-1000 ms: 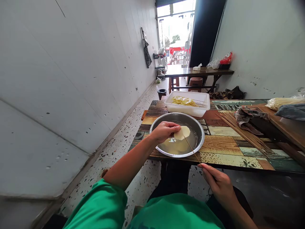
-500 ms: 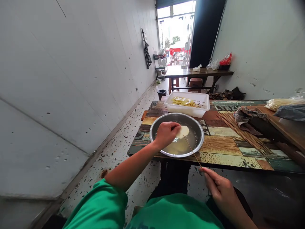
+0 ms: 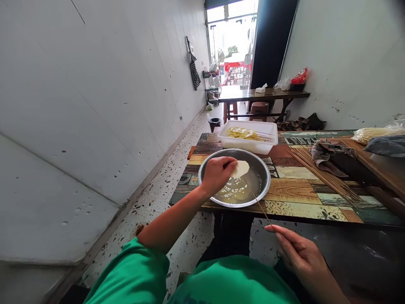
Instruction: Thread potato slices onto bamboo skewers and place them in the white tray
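Observation:
Over a round metal basin (image 3: 267, 185) of cloudy water, my left hand (image 3: 218, 174) pinches a thin pale slice (image 3: 241, 169), probably potato. More pale pieces lie blurred under the water. My right hand (image 3: 299, 249), lower right beyond the table's front edge, grips a thin wooden skewer (image 3: 261, 207) between thumb and fingers. The skewer slants up over the basin's rim, its tip close below the slice; whether they touch I cannot tell. Behind the basin, a white plastic tub (image 3: 249, 145) contains skewered yellowish slices (image 3: 242, 133).
Many loose skewers (image 3: 322, 173) lie on the patterned table (image 3: 291, 192) to the right. A crumpled cloth (image 3: 329, 154), a wooden board (image 3: 379, 164) and plastic bags (image 3: 387, 143) are at the far right. A second table (image 3: 265, 96) stands behind, near the doorway.
The slice in my left hand has shifted slightly left and up, and the skewer tip now shows just below it. Ripples have appeared on the water. My right hand has barely moved.

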Motion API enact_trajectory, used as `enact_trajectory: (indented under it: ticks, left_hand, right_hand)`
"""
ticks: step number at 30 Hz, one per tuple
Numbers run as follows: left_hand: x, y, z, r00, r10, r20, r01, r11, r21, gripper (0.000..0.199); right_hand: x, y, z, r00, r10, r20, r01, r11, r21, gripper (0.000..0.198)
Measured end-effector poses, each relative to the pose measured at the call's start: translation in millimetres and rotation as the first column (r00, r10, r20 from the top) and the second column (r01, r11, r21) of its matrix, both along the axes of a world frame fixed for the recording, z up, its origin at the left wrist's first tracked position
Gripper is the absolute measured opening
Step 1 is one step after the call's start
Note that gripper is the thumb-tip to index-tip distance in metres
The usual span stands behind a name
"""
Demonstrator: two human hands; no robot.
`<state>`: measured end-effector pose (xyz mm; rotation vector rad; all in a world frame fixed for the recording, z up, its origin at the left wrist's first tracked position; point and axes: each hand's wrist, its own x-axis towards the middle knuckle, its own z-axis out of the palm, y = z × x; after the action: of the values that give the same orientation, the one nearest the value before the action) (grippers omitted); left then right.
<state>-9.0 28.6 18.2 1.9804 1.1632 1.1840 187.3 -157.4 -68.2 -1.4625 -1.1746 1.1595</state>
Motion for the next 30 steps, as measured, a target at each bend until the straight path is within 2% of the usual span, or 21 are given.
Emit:
enact_trajectory:
  ticks: [7,14,17,20,24,30]
  left_hand:
    - [1.4,-2.0,1.7,0.999,-0.047,0.024,0.047,0.999,-0.021,0.021]
    - [1.4,-2.6,-0.5,0.996,-0.079,0.028,0.080,0.996,-0.033,0.023]
    - [1.4,-1.4,-1.0,0.995,-0.078,0.060,0.082,0.994,-0.076,0.024]
    - [0.0,0.5,-0.5,0.993,-0.082,0.090,0.094,0.986,-0.140,0.024]
    - [-1.6,1.3,0.3,0.986,-0.079,0.144,0.108,0.973,-0.203,0.026]
    - [-0.6,1.9,-3.8,0.966,-0.063,0.252,0.138,0.947,-0.291,0.027]
  right_hand:
    - [-3.7,4.5,-3.0,0.995,0.059,-0.085,-0.063,0.997,-0.039,0.061]
    - [-5.2,2.1,-0.1,0.995,0.064,-0.077,-0.066,0.997,-0.026,0.060]
    - [-6.5,4.5,-2.0,0.998,0.008,0.062,-0.010,0.999,0.041,0.051]
    - [-9.5,7.5,-3.4,0.972,-0.084,0.219,0.041,0.980,0.192,0.042]
    - [-14.1,10.6,-4.6,0.945,-0.177,0.276,0.074,0.936,0.345,0.034]
    - [-16.2,15.6,-11.2,0.961,-0.210,0.178,0.162,0.954,0.251,0.030]
